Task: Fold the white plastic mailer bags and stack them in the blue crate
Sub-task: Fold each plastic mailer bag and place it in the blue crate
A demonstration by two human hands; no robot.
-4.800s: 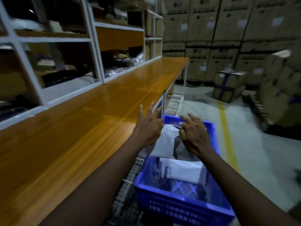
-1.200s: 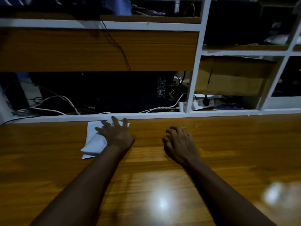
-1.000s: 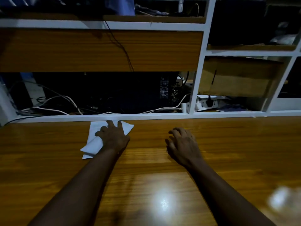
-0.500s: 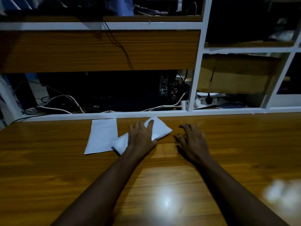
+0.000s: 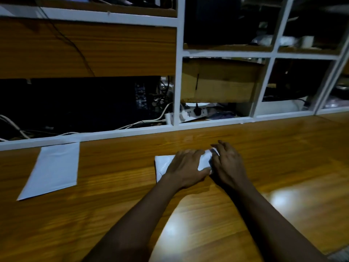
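The mailer bag [image 5: 164, 163] lies on the counter [image 5: 120, 178] under both my hands, long axis nine to three. My left hand [image 5: 186, 168] presses flat; my right hand [image 5: 227, 164] pinches its three-o'clock end (the nearer grip), ready to fold toward nine. A second mailer [image 5: 52, 170] waits at nine.

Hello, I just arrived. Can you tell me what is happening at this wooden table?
A person is working on a white mailer bag on the wooden table. The left hand presses flat on the bag, while the right hand takes its right end, seemingly to fold it. A second mailer bag lies flat and untouched to the left, near the white shelf frame. The blue crate is not in view.
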